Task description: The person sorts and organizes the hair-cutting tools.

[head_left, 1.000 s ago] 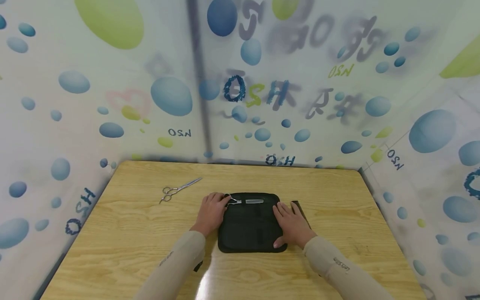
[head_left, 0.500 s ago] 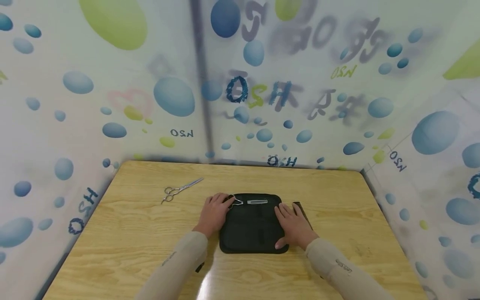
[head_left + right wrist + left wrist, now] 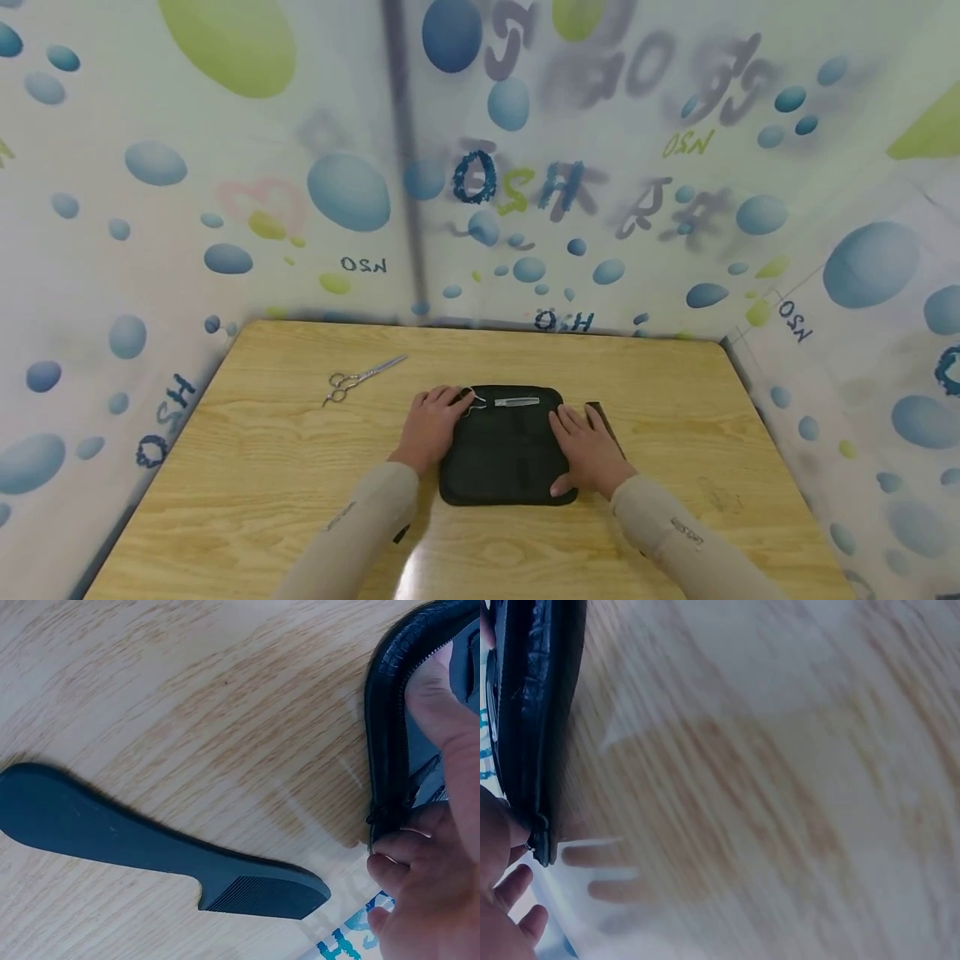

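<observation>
An open black zip case (image 3: 506, 458) lies on the table between both hands. A pair of hairdressing scissors (image 3: 517, 402) lies across its far part, blades to the right, with a dark band crossing it. My left hand (image 3: 433, 425) holds the scissors by the finger rings at the case's far left corner; its thumb is hidden in the head view. My right hand (image 3: 588, 446) rests on the right edge of the case, fingers spread and thumb on the inner face. The zip edge (image 3: 390, 735) shows beside that hand in the right wrist view.
A second pair of scissors (image 3: 360, 379) lies at the back left of the wooden table (image 3: 247, 467). A black comb (image 3: 150, 832) lies to the right of the case, mostly hidden by my right hand in the head view. Patterned walls stand behind and beside the table.
The scissors in the case have slid a little to the right, further through the dark band, with my left fingers following. My right hand and the case stay in place.
</observation>
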`<state>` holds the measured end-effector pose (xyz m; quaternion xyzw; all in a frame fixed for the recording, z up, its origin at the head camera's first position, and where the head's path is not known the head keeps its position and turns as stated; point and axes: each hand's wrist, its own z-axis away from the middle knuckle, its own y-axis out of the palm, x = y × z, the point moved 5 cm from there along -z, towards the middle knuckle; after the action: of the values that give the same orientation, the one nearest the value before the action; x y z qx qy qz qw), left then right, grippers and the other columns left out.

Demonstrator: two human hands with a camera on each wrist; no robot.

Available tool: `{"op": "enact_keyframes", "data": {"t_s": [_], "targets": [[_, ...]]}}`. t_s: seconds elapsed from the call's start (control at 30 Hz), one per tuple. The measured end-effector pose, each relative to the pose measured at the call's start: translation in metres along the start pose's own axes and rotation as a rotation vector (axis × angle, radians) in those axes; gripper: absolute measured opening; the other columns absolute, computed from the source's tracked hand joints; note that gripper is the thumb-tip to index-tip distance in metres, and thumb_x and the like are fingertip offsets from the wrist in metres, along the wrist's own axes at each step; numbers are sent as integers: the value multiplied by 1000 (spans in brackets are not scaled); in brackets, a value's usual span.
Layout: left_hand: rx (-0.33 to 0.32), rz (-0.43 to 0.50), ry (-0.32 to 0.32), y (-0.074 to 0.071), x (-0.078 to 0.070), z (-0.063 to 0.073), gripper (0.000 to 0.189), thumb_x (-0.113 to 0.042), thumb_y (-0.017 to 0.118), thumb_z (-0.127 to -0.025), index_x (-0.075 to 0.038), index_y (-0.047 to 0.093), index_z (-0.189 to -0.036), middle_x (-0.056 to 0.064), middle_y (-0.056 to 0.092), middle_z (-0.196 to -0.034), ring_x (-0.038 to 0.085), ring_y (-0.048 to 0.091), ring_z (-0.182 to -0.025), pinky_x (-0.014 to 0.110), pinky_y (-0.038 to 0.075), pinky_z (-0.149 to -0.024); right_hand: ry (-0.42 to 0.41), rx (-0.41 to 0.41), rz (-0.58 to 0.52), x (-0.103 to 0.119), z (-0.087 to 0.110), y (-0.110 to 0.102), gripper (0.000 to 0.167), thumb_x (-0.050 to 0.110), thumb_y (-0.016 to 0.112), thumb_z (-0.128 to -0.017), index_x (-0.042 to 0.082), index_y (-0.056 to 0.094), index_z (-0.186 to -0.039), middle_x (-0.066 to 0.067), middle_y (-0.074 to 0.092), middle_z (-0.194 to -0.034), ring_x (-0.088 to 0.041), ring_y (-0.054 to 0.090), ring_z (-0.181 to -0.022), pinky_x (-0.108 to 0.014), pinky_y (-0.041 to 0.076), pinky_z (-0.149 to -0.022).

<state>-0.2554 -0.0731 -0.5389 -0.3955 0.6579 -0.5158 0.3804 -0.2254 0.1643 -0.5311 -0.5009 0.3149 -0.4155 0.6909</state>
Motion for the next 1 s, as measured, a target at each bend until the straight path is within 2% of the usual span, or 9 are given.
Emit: {"op": "enact_keyframes", "data": {"t_s": [0.27,0.5,0.77,1.0], "targets": [[25,0,-10,-1,-2,-1,41,-11,48,-100,-24,57,-138,3,56,-141,26,52,-129,49,43,-102,-1,0,0,-1,-4,1,117,66,74,-65,3,29,-152,-16,27,-160,-29,26,-149,-55,11,-121],[-3,11,5,0,-2,-2,41,-31,59,-97,-24,57,-138,1,58,-140,21,54,-128,47,44,-101,7,8,-1,0,0,0,117,66,75,-65,3,29,-152,-15,27,-160,-29,25,-149,-55,11,-121],[-32,68,5,5,-1,-1,40,-30,60,-96,-25,58,-136,1,58,-140,22,56,-126,49,46,-97,8,18,-16,1,2,-3,115,63,76,-66,2,30,-152,-17,27,-160,-30,27,-149,-55,12,-121],[-37,149,11,4,0,-2,40,-25,60,-97,-23,59,-136,2,57,-142,25,53,-129,51,44,-99,8,8,0,-1,-1,2,117,65,75,-65,2,28,-152,-16,26,-160,-30,25,-149,-56,11,-121]]}}
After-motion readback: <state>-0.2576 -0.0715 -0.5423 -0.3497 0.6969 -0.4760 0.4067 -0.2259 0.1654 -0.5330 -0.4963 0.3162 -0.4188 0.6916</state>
